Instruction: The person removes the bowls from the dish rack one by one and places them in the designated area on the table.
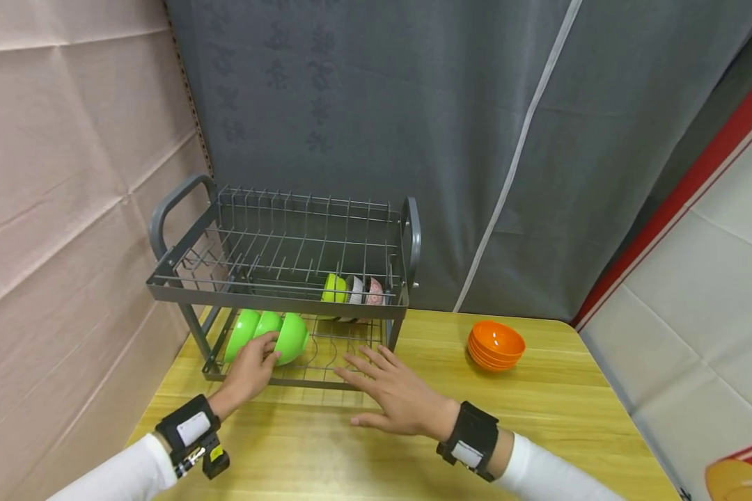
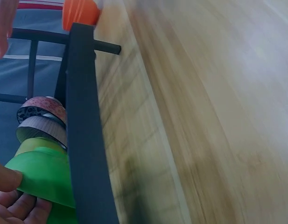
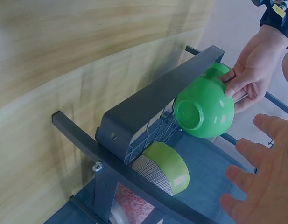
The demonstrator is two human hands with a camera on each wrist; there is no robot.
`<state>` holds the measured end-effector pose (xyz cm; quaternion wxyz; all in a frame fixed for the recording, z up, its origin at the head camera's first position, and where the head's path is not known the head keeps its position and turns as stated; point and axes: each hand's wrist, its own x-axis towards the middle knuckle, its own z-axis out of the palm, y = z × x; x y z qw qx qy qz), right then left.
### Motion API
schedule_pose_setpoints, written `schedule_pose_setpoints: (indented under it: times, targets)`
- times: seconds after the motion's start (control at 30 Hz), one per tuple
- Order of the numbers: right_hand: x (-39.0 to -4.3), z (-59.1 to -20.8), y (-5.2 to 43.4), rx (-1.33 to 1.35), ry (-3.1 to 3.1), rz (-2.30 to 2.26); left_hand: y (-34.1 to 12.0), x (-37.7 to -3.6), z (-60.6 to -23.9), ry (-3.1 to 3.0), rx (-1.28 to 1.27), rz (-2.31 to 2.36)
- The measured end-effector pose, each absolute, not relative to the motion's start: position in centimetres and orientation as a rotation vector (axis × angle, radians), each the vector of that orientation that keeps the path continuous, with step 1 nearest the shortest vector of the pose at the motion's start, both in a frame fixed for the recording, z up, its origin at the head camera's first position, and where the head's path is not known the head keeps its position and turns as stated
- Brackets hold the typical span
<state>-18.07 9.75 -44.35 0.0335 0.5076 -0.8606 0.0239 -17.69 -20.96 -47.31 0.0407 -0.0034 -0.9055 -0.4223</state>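
Observation:
Under the upper tier of a two-tier grey dish rack (image 1: 282,304), green bowls stand on edge at the left of the lower tier. My left hand (image 1: 251,369) pinches the rim of the rightmost green bowl (image 1: 293,339); thumb and fingers on that bowl (image 3: 207,107) also show in the right wrist view. Two more green bowls (image 1: 243,334) lean to its left. My right hand (image 1: 404,398) hovers before the rack's lower right side, fingers spread, holding nothing. Farther back stand a lime bowl (image 1: 334,287), a striped bowl (image 1: 354,290) and a pink patterned bowl (image 1: 374,292).
A stack of orange bowls (image 1: 497,346) sits on the wooden table (image 1: 570,410), right of the rack. Grey curtain (image 1: 351,104) hangs behind, and pale cloth (image 1: 69,209) covers the left side. The rack's front bar runs just before the green bowls.

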Motion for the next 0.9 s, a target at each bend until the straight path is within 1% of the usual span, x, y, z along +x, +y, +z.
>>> schedule_pose_setpoints:
  times: [0.27, 0.4, 0.47, 0.9]
  targets:
    - [-18.5, -43.8, 9.5, 1.534, -2.622, 0.059, -19.6, -17.3, -46.0, -2.758, -0.085, -1.376]
    - [-18.5, -43.4, 9.5, 1.524, -2.631, 0.048, -18.8, -16.8, -45.7, -2.779, -0.128, -1.339]
    - [-18.5, -43.1, 9.5, 1.521, -2.633, 0.052, -18.5, -16.5, -45.6, -2.789, -0.158, -1.278]
    - [-18.5, -41.3, 9.5, 1.542, -2.573, 0.078, -16.8, -14.2, -45.4, -2.727, -0.571, -0.615]
